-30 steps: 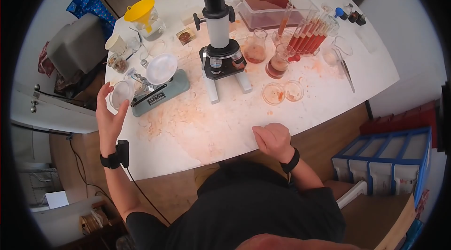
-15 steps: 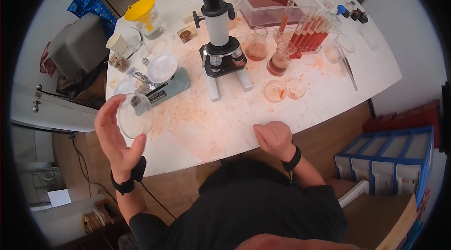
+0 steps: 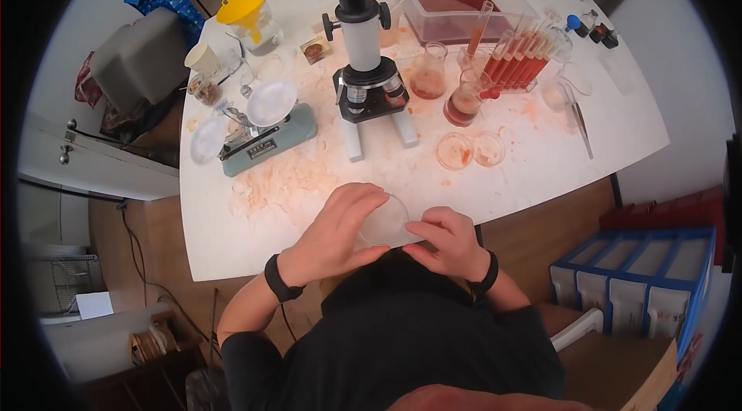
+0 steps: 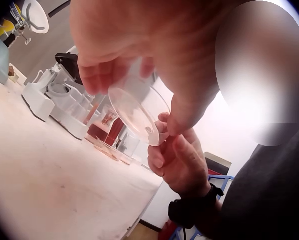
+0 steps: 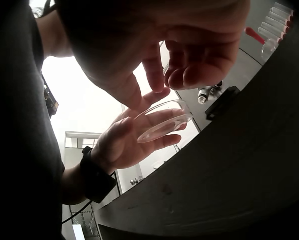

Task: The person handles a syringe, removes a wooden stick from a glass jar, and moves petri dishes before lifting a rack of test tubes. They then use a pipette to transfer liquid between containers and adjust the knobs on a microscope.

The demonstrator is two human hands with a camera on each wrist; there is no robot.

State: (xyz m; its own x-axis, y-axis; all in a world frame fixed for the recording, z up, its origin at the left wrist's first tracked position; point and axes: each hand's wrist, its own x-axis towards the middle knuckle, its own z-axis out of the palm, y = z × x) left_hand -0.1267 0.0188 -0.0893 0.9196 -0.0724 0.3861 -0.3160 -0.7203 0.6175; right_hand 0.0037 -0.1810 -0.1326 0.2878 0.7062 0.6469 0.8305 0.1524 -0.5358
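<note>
Above the table's front edge my left hand [image 3: 331, 230] holds a clear petri dish [image 3: 388, 219] between fingers and thumb. The dish is tilted up on its side in the left wrist view, where my left fingers cover part of its rim. From the other side, my right hand [image 3: 452, 244] pinches the rim with bent fingers and thumb. In the right wrist view the dish [image 5: 164, 124] shows its shallow wall, with my left fingers behind it. Closest beyond the hands is the microscope [image 3: 362, 48].
A green balance [image 3: 267, 150] with white pans stands at the left. To the right are two petri dishes [image 3: 488, 150], flasks [image 3: 427, 79], red-filled test tubes [image 3: 514, 67] and tweezers [image 3: 582, 131]. A plastic tub [image 3: 522, 8] of red liquid sits behind; a yellow funnel [image 3: 243, 11] is back left.
My left hand has carried the petri dish from beside the balance rightward to my front. My right hand, earlier loosely curled at the table edge, has its fingers at the dish's rim.
</note>
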